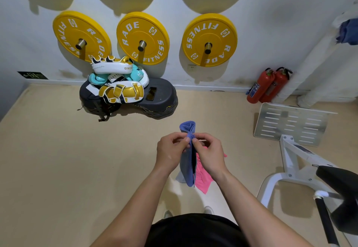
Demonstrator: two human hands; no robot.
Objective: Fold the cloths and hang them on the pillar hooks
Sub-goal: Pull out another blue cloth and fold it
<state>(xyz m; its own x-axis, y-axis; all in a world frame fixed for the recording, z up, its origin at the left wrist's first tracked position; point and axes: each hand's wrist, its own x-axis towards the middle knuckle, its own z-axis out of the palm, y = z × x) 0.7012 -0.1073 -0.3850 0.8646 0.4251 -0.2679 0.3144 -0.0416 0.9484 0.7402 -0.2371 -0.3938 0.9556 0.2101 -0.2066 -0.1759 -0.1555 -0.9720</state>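
Pinching a folded blue cloth (187,167) at its top, left hand (170,152) and right hand (209,154) together, both gripping it mid-air; pink cloth (201,178) hanging just behind; boxing pads (120,81) lying beyond by the wall.

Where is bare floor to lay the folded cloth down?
Open floor spans left of the left hand, below the black platform. Crowded right: slotted metal plate, white frame, extinguishers. Both hands pinch the blue cloth; pink cloth hangs behind.
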